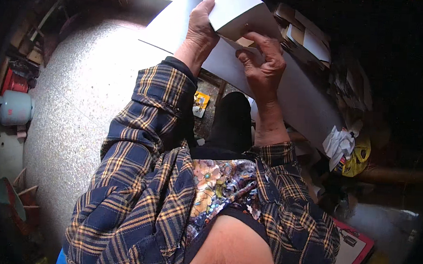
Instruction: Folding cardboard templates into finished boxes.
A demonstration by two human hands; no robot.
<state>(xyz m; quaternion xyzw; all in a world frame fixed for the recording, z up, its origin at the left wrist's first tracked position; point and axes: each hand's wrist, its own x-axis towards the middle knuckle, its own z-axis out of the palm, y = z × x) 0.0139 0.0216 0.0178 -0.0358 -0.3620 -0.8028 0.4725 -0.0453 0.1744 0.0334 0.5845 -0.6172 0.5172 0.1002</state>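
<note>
Above the white work surface (302,91), a white cardboard box (235,9) is tilted up, with a shaded side and a loose flap facing me. My left hand (202,26) grips its left edge, thumb up along the side; the other fingers are hidden behind it. At the box's near right corner is my right hand (265,63), with index finger and thumb curled about the flap. Its remaining fingers bend toward the palm. Both forearms wear plaid sleeves.
Stacked flat cardboard pieces (305,39) lie beyond the surface on the right. Crumpled white paper (340,144) and a yellow plastic bag (358,159) sit by its right edge. A yellow packet (200,104) is below. Far left stands a pale round container (16,108) on the speckled floor (73,120).
</note>
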